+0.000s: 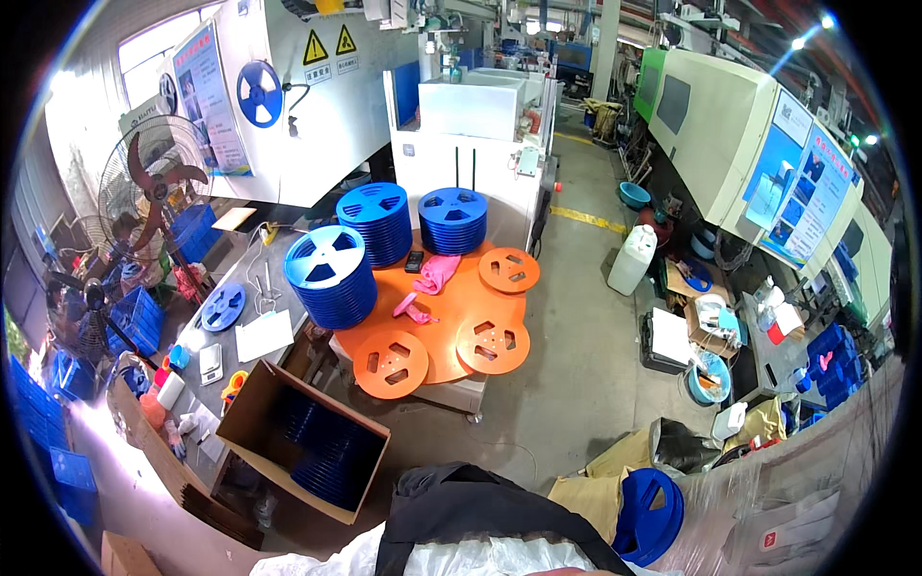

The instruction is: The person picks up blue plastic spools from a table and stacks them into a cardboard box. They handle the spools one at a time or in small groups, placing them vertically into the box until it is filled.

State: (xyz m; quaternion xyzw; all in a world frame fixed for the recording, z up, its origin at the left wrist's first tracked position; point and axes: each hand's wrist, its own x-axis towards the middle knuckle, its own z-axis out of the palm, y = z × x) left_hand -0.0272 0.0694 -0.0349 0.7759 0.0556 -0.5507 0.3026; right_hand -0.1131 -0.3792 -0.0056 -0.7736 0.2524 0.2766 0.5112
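Neither of my hands shows; only my dark apron and white clothing come in at the lower edge. Just left of my body, an open cardboard box (235, 434) holds a row of dark blue reels (331, 451). To my right, more blue reels (639, 528) lie beside a brown sack (600, 494). Ahead stands an orange-topped table (447, 331) carrying a tall stack of blue reels (331, 288) at its left. Two further stacks, a blue one (373, 226) and another blue one (453, 223), stand at its back. Orange discs (391, 365) with cut-out slots lie along its front and right.
Pink cloth (438, 274) and a small black device (414, 261) lie on the orange table. A grey bench (254, 336) at left bears a single blue reel (223, 307). A standing fan (154, 187) is beyond. White jug (632, 259) and basins stand along the right side.
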